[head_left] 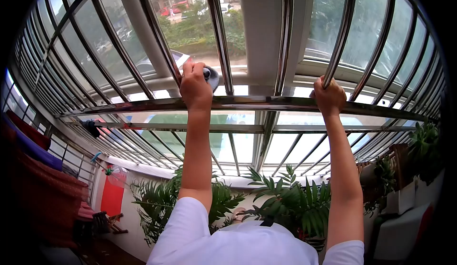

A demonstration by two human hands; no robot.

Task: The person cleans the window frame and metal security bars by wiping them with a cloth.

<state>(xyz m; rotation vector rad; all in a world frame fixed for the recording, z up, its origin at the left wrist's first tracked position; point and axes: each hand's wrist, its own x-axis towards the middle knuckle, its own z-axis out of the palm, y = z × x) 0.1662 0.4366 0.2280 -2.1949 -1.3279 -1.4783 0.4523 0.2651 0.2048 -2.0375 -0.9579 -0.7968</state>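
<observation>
Room (127,229) with plants (312,207), window bars (341,31), right hand (329,97) gripping one

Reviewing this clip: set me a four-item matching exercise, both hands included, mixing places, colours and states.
Column one
1. left hand
2. right hand
3. rectangular panel at the lower left
4. leafy plants below the bars

Column two
A. bright red
B. beside a grey rounded object
C. green
D. grip closed around a metal bar

Right pairs: 1-B, 2-D, 3-A, 4-C
</observation>
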